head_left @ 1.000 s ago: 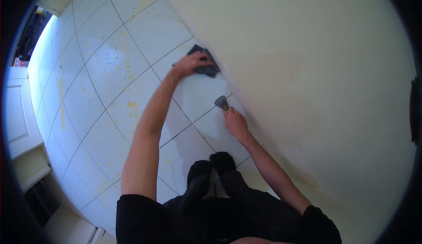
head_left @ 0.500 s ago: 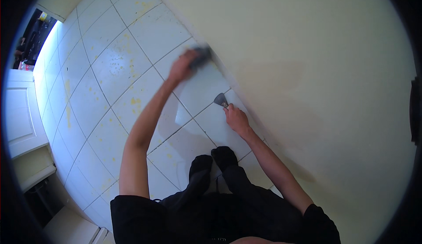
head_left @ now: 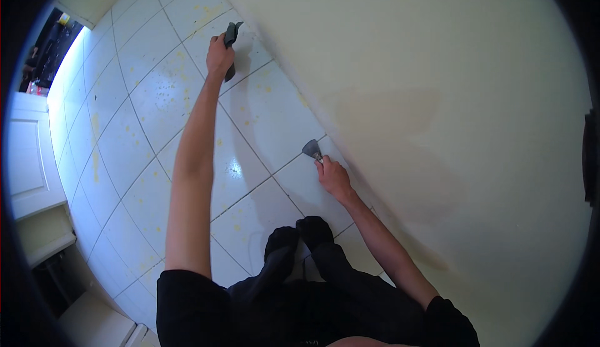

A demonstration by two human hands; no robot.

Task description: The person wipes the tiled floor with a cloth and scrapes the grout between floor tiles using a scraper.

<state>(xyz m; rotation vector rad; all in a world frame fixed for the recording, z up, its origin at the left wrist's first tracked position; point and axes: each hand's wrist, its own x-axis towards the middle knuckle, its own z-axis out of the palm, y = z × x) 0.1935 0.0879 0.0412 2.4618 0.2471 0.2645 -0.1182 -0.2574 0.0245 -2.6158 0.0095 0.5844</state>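
Observation:
My left hand reaches far forward, closed on a dark grey-green cloth whose ends stick out above and below the fingers. The cloth looks held just over the tiles, with a shadow beside it; whether it touches them I cannot tell. In my right hand, nearer my feet and close to the wall, is a scraper with a wide grey blade. Its blade points forward and left over the floor, and the fingers hide most of its handle. Yellow spots and smears mark the white tiled floor.
A pale wall rises along the right, with a faint damp-looking patch on it. My feet in black socks stand near the wall's base. At left are a white cabinet door and an opening with dark things beyond it.
My left hand has moved the cloth forward and left, off the wall's foot. Yellow spots that the arm hid now show. The right hand and scraper have barely shifted.

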